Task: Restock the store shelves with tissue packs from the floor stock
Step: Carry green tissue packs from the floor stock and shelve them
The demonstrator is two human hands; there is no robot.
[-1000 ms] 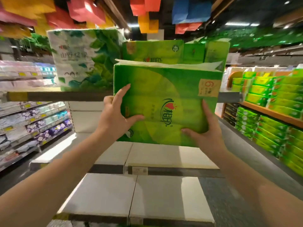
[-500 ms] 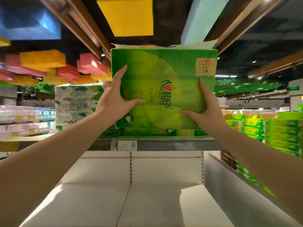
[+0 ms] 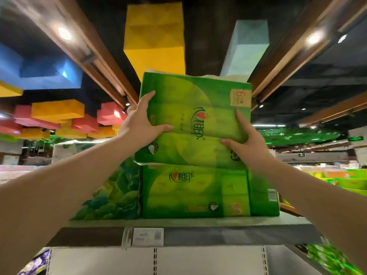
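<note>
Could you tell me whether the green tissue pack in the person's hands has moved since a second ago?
Yes. The held green tissue pack has risen from below the top shelf edge to above the shelved pack.

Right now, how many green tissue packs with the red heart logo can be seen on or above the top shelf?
2. One held pack is up between the left hand and right hand; one shelf pack stands below it on the top shelf. More may be hidden behind.

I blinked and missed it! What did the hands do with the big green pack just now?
Both hands, left hand and right hand, lifted the green plastic-wrapped tissue pack from below the grey top shelf to above the matching green pack standing there. The grip stayed the same; nothing was let go.
</note>
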